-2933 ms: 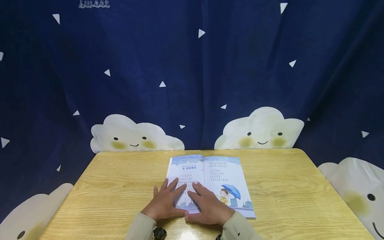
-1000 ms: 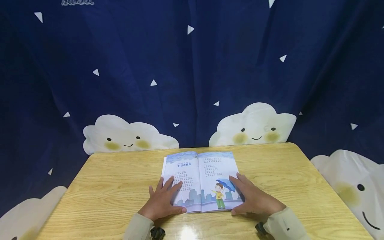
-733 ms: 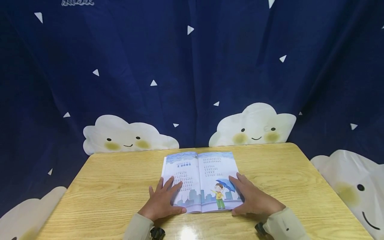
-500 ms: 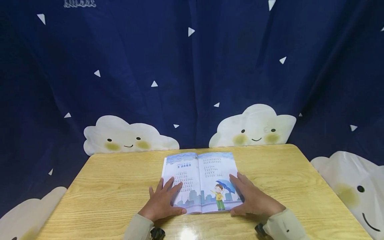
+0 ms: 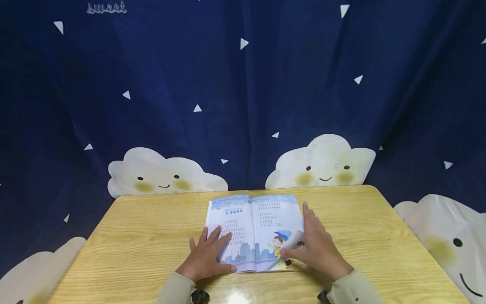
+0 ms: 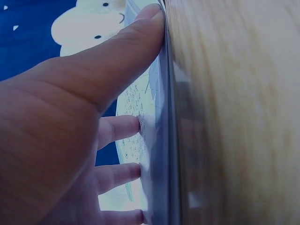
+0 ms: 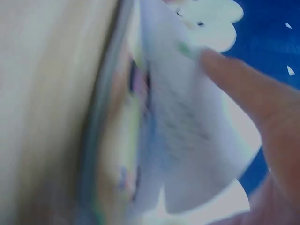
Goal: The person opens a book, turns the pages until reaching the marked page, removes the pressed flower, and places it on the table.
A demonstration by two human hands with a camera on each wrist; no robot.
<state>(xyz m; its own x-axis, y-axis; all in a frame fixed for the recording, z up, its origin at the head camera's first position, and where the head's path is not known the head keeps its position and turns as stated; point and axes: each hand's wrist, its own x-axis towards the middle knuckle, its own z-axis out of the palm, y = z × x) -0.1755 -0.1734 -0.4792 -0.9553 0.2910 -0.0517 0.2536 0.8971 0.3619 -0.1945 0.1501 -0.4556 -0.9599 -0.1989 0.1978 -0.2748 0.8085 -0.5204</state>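
An open picture book (image 5: 233, 223) lies on the wooden table, its left page printed with a title and lines of text. My left hand (image 5: 206, 255) rests spread on that left page, thumb along the bottom edge; the left wrist view shows the thumb (image 6: 117, 56) at the book's edge and the fingertips on the paper. At the lower right corner, my right hand (image 5: 320, 249) holds the lifted page (image 5: 290, 242) between thumb and fingers. The page bends up toward the left, partly covering the umbrella picture, and colours of the page beneath show under it. The right wrist view is blurred.
The light wooden table (image 5: 148, 236) extends on both sides of the book. Behind it hangs a dark blue curtain (image 5: 171, 84) with white triangles and smiling clouds. Beige sleeves (image 5: 353, 289) and dark wrist straps come in at the front edge.
My right hand has gone from the left page to the right page's edge, then turned up its lower corner. My left hand stays on the left page. The view has shifted a little.
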